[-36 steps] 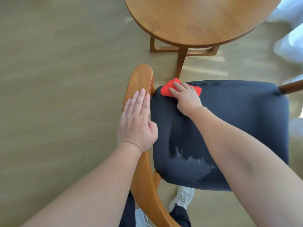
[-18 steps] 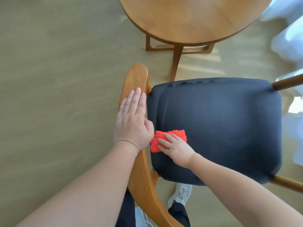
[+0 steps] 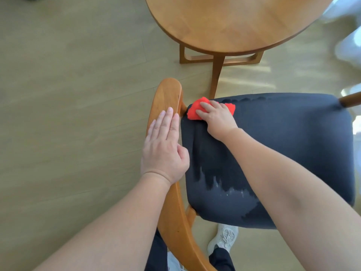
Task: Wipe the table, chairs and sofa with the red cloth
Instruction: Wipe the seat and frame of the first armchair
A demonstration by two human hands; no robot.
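The red cloth [image 3: 195, 112] lies bunched on the upper left corner of the chair seat [image 3: 283, 153], just beside the gap where the dark cushion meets the curved wooden rail [image 3: 166, 94]. The right hand [image 3: 218, 120] lies on top of it. Its grip is not closed round the cloth: the fingers are laid out over it and press it down into the fabric. The left hand [image 3: 164, 151] rests flat on the rail with its fingers straight and together, holding nothing, apparently to steady the chair.

The main risk is at that corner. Because the cloth is only pinned under the fingers and not held, a stroke carried past the seat's edge would probably let it slip into the gap or drop to the floor [image 3: 68, 94]. The cloth is also crumpled, so it likely cleans only a narrow band and may leave strips of cushion unwiped.

A darker patch with pale streaks [image 3: 230, 190] shows low on the seat, near the forearm. It looks damp, and a heavy pass could spread the moisture further. If the left hand eased off, a firm push might slide the chair toward the round wooden surface [image 3: 234, 22] in the upper part of the frame. No sofa is in view.
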